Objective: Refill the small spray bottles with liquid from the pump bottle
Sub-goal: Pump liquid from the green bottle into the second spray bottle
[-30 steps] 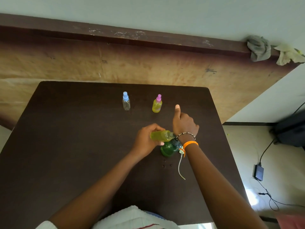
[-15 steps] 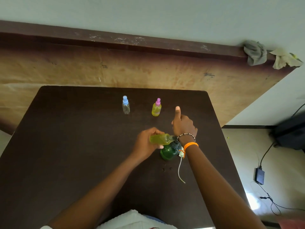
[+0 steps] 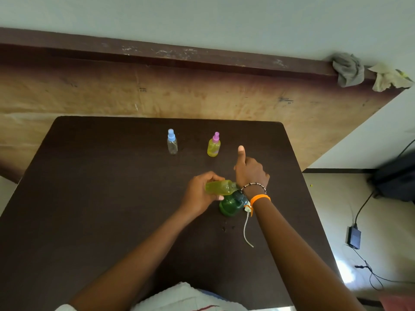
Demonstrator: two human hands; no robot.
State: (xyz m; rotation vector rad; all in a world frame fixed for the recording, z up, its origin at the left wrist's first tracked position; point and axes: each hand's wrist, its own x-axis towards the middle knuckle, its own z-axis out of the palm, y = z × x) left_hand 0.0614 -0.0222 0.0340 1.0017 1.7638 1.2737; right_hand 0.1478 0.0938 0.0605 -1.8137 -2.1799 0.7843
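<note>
A green pump bottle (image 3: 231,205) stands right of the centre of the dark table (image 3: 89,198). My right hand (image 3: 250,171) is curled over its pump head with the thumb sticking up; the head itself is hidden. My left hand (image 3: 199,196) grips a small uncapped bottle (image 3: 219,187) of yellow-green liquid, held sideways with its neck at the pump. An orange spray cap with a white tube (image 3: 246,230) lies by my right wrist. Farther back stand a clear blue-capped spray bottle (image 3: 172,143) and a yellow-filled pink-capped spray bottle (image 3: 213,146).
Small drops (image 3: 226,227) mark the table in front of the pump bottle. A brown board (image 3: 112,95) leans behind the table, with rags (image 3: 348,69) on its top edge. On the floor to the right lie a charger with cable (image 3: 354,237) and a dark bag (image 3: 397,178).
Both hands keep the same pose at the pump bottle. Only the view has shifted slightly.
</note>
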